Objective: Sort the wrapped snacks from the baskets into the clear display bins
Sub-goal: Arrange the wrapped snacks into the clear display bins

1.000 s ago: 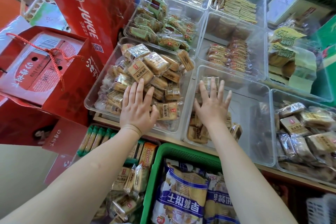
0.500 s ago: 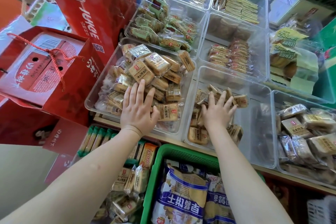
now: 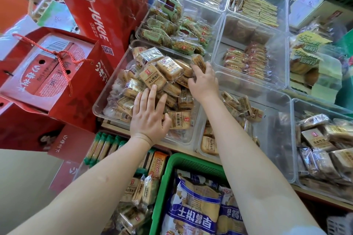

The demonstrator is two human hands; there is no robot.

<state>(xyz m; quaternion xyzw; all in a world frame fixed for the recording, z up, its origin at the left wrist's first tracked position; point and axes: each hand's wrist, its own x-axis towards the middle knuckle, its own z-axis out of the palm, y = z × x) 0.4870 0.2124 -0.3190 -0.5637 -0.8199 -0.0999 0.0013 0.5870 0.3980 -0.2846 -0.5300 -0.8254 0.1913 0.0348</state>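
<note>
Two hands: both reach into one clear plastic bin (image 3: 99, 109) heaped with wrapped snacks (image 3: 152, 77).
Left hand (image 3: 148, 118): lies flat on the heap near the bin's front rim, fingers straight and slightly fanned, thumb against a tan packet (image 3: 180, 120); it presses, it does not grip.
Right hand (image 3: 203, 82): at the heap's far right corner, fingers curled over a small upright packet (image 3: 199, 63) that leans on the bin's rim.
Snacks: squarish biscuit slabs in crinkled, glossy film, tan with printed labels, piled loosely at all angles.
Neighbouring bin (image 3: 275, 139): same rigid clear plastic, rounded corners; a few thin packets lie along its left side, partly under the right forearm.
Far bins: green-labelled packets (image 3: 168, 25), neat stacked yellow wafers (image 3: 259, 11), reddish rows (image 3: 252, 61).
Right-edge bin (image 3: 324, 145): puffy silvery-brown packets.
Green basket (image 3: 189, 164): perforated plastic, below the shelf edge, holding large blue-and-white bags (image 3: 193, 210).
Left side: glossy red cardboard gift boxes (image 3: 57, 74) with twisted red cord handles.
</note>
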